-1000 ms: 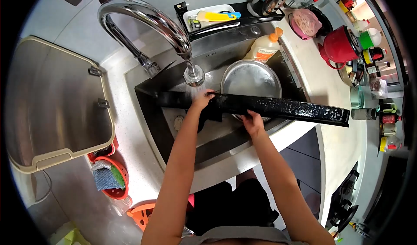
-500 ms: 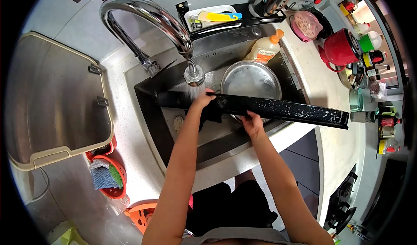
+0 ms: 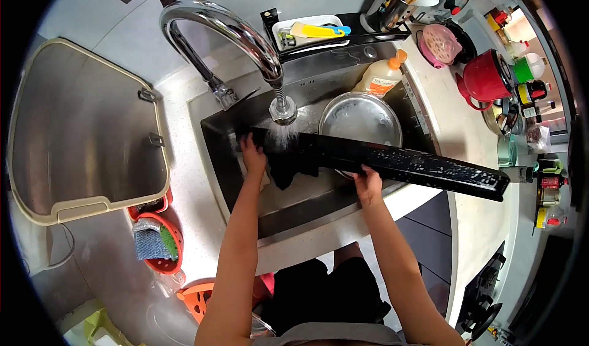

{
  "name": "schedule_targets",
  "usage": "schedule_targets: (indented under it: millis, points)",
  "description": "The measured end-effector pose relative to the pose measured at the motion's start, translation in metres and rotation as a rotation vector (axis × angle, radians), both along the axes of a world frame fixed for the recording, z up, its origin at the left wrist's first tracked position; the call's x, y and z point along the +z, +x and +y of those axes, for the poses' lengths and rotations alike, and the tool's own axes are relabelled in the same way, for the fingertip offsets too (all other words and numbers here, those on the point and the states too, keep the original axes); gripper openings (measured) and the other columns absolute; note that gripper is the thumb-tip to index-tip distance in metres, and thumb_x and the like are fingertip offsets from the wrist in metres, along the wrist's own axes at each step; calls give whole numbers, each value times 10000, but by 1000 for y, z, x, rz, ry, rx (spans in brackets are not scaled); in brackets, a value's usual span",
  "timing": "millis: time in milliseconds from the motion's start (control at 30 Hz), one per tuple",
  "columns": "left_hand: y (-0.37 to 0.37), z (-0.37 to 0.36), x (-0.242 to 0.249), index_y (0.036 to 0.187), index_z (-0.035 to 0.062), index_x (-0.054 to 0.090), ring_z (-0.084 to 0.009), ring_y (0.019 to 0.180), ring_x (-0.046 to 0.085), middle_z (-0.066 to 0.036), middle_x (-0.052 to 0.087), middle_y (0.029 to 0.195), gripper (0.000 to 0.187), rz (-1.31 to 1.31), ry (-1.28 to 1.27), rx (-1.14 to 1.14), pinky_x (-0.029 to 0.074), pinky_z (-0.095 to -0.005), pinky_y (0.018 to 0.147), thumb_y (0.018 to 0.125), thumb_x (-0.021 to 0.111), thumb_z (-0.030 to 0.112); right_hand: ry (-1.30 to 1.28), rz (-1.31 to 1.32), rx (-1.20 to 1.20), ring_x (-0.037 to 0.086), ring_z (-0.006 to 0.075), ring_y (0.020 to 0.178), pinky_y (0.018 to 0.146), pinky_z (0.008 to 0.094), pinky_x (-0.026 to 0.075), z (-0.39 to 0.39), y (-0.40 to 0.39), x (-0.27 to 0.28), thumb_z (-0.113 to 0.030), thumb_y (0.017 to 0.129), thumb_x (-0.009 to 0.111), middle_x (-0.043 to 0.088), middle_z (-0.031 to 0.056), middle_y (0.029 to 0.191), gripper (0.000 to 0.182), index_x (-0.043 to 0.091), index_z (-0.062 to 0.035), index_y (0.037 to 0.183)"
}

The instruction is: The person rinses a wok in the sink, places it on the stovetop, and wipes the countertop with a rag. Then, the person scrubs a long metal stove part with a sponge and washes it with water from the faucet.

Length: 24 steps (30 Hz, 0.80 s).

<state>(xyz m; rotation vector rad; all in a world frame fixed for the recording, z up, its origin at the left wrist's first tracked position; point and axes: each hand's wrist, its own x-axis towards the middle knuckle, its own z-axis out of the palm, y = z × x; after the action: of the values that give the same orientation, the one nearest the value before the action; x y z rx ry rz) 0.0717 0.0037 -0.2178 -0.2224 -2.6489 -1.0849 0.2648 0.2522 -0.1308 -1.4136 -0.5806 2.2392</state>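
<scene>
A pale speckled stone worktop (image 3: pixel 190 223) runs around a dark rectangular steel sink (image 3: pixel 227 162), seen from above. To the left sits a large brushed-metal tray with a cream rim (image 3: pixel 80 131). A tall curved chrome tap (image 3: pixel 227 30) arches over the sink, and water streams from its nozzle.

Across the sink lies a long black glossy metal panel (image 3: pixel 417 165), flecked with white suds. Its left end is under the running water; its right end juts out past the sink edge and over the worktop. The left hand (image 3: pixel 253 156) is at the panel's left end, fingers pressed against it, beside a dark wet cloth (image 3: pixel 288 171) hanging below the panel; whether the fingers are closed around the cloth cannot be told. The right hand (image 3: pixel 369 183) has its grip clamped on the panel's lower edge near the middle.

Behind the panel, a round steel pan (image 3: pixel 362 116) rests in the sink, with a bottle of orange dish soap (image 3: pixel 383 76) at the back rim. A black rack holding a white tray with a yellow brush (image 3: pixel 316 30) stands behind the tap. On the right worktop is a red kettle (image 3: pixel 488 76). At lower left, an orange basket holds a blue-and-green sponge (image 3: pixel 153 242).
</scene>
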Motion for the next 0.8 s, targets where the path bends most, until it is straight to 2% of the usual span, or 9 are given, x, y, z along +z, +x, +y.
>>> schedule_targets:
  millis: [33,133,233,267,333,533,633,733,800]
  points:
    - [1,-5,0,1196,8,477,-355,1002,542,-182,582,1052,476,6,8,95,443,-374,860,735,590,-25,21,-23,-29,532,234,871,664,351,486,0,0,6,54,755,529,554,69,962,227,558,-46,957]
    - [-1,-8,-20,1225,9,460,-320,976,567,-166,590,1059,423,-389,197,15,459,-335,834,808,525,-12,136,-53,-25,538,210,825,635,335,464,1,3,28,20,775,546,568,41,945,210,567,-74,962]
    - [3,16,-4,1235,5,444,-257,944,590,-138,597,1060,348,-692,654,-48,473,-305,801,889,447,45,198,-13,-36,542,194,813,647,327,452,3,9,45,-9,798,546,574,33,956,186,571,-85,966]
    - [8,27,9,1201,4,472,-215,925,598,-113,600,1055,295,-766,910,-9,488,-295,764,925,391,68,201,8,-36,545,187,815,654,320,448,5,13,50,-21,806,547,577,30,958,176,572,-87,968]
    - [7,41,38,1174,15,491,-217,921,600,-112,599,1049,274,-898,1103,104,491,-301,758,930,378,65,201,37,-48,550,179,826,675,309,445,8,15,61,-37,821,546,583,28,959,163,572,-82,975]
    - [7,60,72,1092,1,534,-235,950,600,-110,598,1047,244,-931,1182,85,510,-304,769,907,376,17,198,145,-96,562,191,899,784,305,458,21,27,73,-35,853,523,587,47,975,173,554,-31,1023]
    - [6,63,49,975,23,592,-255,849,601,-119,605,985,179,-763,933,-102,495,-318,709,822,500,17,184,168,-102,559,194,918,821,320,464,28,34,76,-21,850,522,584,54,992,183,554,-32,1030]
    - [5,59,58,888,38,618,-306,839,582,-150,605,957,173,-527,83,-201,467,-374,764,719,578,42,135,170,-118,556,188,923,816,330,473,33,37,78,-5,835,532,588,44,991,190,571,-60,1013]
    - [15,56,60,936,49,618,-325,860,570,-160,601,970,249,-358,-208,-299,431,-406,814,689,594,70,129,127,-110,556,194,922,812,335,480,37,40,76,-4,835,530,588,49,991,182,572,-55,1005]
